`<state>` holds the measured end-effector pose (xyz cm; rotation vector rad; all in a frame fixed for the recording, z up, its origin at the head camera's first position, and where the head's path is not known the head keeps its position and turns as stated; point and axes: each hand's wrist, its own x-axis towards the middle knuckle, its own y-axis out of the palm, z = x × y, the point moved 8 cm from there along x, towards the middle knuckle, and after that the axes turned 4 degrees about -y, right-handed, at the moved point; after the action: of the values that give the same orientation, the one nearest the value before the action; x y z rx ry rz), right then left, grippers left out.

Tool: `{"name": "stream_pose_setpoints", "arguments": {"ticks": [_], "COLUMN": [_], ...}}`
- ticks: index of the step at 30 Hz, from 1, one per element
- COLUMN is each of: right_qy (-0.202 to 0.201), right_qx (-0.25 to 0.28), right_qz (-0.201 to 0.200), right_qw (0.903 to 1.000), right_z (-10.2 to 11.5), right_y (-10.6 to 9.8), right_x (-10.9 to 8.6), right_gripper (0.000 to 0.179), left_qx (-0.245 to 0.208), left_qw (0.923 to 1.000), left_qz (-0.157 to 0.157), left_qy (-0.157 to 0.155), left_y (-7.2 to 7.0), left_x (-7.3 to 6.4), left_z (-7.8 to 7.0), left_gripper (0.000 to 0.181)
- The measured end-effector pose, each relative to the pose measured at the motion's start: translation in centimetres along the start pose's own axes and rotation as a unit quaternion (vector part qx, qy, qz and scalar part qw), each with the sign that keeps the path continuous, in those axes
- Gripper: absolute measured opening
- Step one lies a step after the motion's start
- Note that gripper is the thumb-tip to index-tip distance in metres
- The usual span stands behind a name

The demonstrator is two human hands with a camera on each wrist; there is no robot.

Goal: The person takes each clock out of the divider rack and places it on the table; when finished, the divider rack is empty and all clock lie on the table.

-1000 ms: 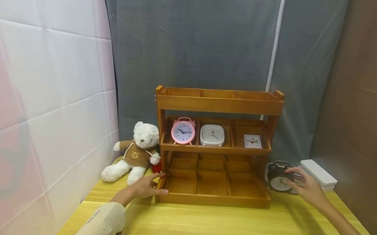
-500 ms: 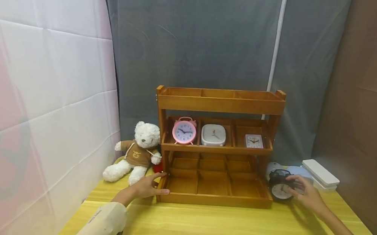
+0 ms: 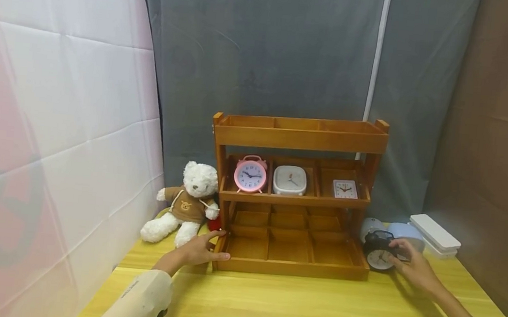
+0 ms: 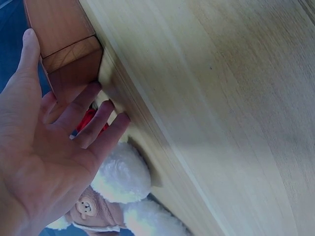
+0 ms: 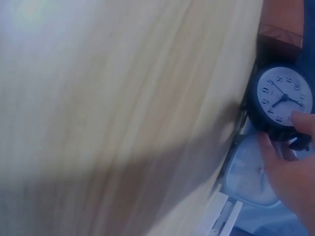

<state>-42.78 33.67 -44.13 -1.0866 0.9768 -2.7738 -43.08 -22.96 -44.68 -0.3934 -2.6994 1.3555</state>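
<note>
A brown wooden three-tier shelf [image 3: 289,269] stands on the yellow table. My left hand [image 3: 198,250] touches its lower left corner, thumb on the front board and the other fingers along the side, loosely straight in the left wrist view. At the shelf's right side, my right hand [image 3: 415,268] pinches a black twin-bell alarm clock [image 3: 378,254] by its right side. In the right wrist view the thumb lies over the clock's white dial [image 5: 283,93]. On the middle tier sit a pink alarm clock [image 3: 250,175], a white rounded clock [image 3: 290,180] and a small square clock [image 3: 345,189].
A white teddy bear [image 3: 187,205] in a brown sweater sits left of the shelf, a red object [image 3: 214,223] beside it. Behind the black clock are a grey rounded object [image 3: 370,225], a pale blue clock [image 5: 251,172] and stacked white boxes [image 3: 435,232].
The black alarm clock came slightly nearer and lower in my right hand, uncovering the grey and pale blue objects behind it. My left hand stays at the shelf corner. The view shifted slightly.
</note>
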Motion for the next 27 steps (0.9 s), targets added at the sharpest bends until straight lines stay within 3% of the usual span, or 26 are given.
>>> {"name": "stream_pose_setpoints", "arguments": {"ticks": [7,11,14,16,18,22,27], "right_qy": [0.009,-0.033,-0.087,-0.097,-0.098,-0.052,-0.036], "right_qx": [-0.066,-0.044,-0.02,-0.011,-0.015,-0.009,-0.004], "right_qz": [-0.007,-0.025,-0.045,-0.052,-0.057,-0.049,-0.042], "right_qw": [0.9977,0.9982,0.995,0.9938,0.9934,0.9974,0.9985], "right_z": [0.9,1.7,2.8,3.6,4.5,5.8,8.1], "right_y": [-1.1,-1.8,-2.7,-3.3,-3.9,-4.8,-5.3], "right_x": [0.3,0.6,1.2,1.7,2.3,3.8,6.2], "right_gripper": [0.031,0.038,0.044,0.044,0.042,0.035,0.036], "left_qx": [0.009,0.007,0.006,0.008,0.007,0.007,-0.006], "left_qw": [0.9999,1.0,1.0,1.0,1.0,0.9999,1.0], "left_qz": [-0.005,-0.003,-0.002,-0.002,-0.003,-0.005,-0.001], "left_qy": [-0.003,0.0,0.002,0.003,0.003,0.007,0.007], "left_y": [0.0,0.1,0.1,0.1,0.0,-0.1,-0.1], "left_x": [0.2,0.2,0.2,0.3,0.3,0.3,0.2], "left_z": [0.1,0.0,-0.1,0.0,0.0,0.1,0.0], "left_gripper": [0.085,0.084,0.084,0.085,0.086,0.087,0.086]}}
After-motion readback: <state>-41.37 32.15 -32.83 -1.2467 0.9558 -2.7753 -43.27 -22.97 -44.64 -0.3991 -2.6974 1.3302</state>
